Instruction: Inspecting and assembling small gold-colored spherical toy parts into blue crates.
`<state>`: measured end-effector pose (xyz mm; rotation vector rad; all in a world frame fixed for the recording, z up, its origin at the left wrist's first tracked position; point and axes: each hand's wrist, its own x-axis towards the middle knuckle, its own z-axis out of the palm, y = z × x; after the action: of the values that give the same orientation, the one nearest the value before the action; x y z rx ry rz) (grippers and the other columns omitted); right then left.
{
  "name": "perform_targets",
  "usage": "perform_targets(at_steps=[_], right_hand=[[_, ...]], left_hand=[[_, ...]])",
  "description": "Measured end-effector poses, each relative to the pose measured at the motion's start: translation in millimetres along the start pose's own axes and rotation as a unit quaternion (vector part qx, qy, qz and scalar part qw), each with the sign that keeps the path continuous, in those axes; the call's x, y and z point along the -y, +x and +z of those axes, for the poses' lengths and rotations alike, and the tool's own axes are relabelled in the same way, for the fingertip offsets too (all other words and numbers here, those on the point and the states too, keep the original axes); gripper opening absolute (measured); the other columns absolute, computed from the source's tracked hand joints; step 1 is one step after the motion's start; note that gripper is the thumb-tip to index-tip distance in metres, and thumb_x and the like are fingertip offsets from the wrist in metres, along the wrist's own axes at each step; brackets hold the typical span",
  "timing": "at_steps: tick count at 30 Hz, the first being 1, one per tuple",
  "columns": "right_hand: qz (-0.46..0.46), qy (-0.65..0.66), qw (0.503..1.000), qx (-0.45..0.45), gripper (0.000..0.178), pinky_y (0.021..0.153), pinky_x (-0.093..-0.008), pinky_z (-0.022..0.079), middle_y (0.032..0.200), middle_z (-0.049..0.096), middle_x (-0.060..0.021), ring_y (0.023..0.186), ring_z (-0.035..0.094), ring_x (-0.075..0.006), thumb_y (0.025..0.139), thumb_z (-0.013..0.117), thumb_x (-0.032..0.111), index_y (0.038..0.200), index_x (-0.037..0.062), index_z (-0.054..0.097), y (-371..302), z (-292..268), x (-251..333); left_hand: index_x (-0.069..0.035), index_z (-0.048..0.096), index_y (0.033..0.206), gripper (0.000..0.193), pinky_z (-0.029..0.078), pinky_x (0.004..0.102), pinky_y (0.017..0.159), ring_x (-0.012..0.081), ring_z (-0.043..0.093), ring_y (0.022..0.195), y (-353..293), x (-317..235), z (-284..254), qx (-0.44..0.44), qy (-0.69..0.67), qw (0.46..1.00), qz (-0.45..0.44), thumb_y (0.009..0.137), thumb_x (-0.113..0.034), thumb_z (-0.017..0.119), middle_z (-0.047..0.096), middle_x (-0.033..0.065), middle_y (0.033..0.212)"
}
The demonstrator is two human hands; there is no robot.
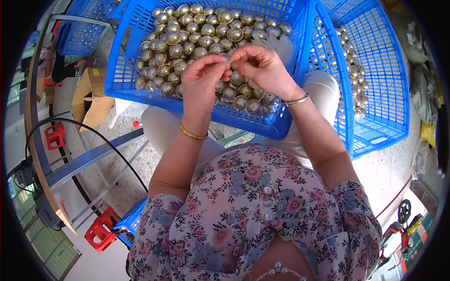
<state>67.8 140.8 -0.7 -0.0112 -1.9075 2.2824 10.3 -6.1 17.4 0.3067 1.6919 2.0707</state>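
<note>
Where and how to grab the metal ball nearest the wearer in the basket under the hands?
Pinch the metal ball across its rounded sides, probably best from above: its upper face is exposed, while neighbouring balls crowd it and the blue basket's near wall stands on the wearer's side.

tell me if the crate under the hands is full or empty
Partly full: many metal balls lie piled in the crate, bare left wall showing above them.

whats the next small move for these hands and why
Perhaps gently adjust the small pale piece without letting go: the left hand and right hand seem to pinch it together, and a drop could lose it among the metallic balls below.
</note>
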Motion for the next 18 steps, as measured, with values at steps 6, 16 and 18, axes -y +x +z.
perform_targets(at_steps=[6,16,18], right_hand=[[-0.165,-0.275,0.946,-0.035,0.014,0.053,-0.0200,0.042,0.072,0.058,-0.0006,0.062,0.054,-0.0057,0.077,0.058,-0.004,0.087,0.0046,0.060,-0.5,2.4,7.5],[-0.248,-0.345,0.905,-0.022,0.019,0.054,-0.0281,0.046,0.073,0.060,-0.0068,0.063,0.059,-0.0207,0.071,0.060,-0.006,0.086,0.0058,0.060,2.4,-0.5,3.2],[-0.241,-0.343,0.908,-0.028,0.019,0.054,-0.0283,0.046,0.072,0.059,-0.0067,0.063,0.059,-0.0212,0.070,0.060,-0.005,0.086,0.0057,0.060,1.9,-1.3,1.3]], left_hand=[[0.001,0.060,0.087,0.010,0.048,0.0248,0.059,0.0153,0.060,0.065,6.8,2.2,-2.5,-0.002,-0.101,0.994,-0.040,0.079,0.002,0.055,0.062,0.0094,0.077],[0.004,0.060,0.083,0.006,0.049,0.0254,0.060,0.0162,0.060,0.066,6.5,-3.6,-3.2,0.006,-0.103,0.993,-0.058,0.078,0.001,0.056,0.061,0.0106,0.075],[0.004,0.060,0.084,0.007,0.050,0.0241,0.059,0.0147,0.061,0.068,6.7,-2.7,0.2,-0.017,-0.012,0.999,-0.044,0.078,0.002,0.058,0.061,0.0093,0.075]])
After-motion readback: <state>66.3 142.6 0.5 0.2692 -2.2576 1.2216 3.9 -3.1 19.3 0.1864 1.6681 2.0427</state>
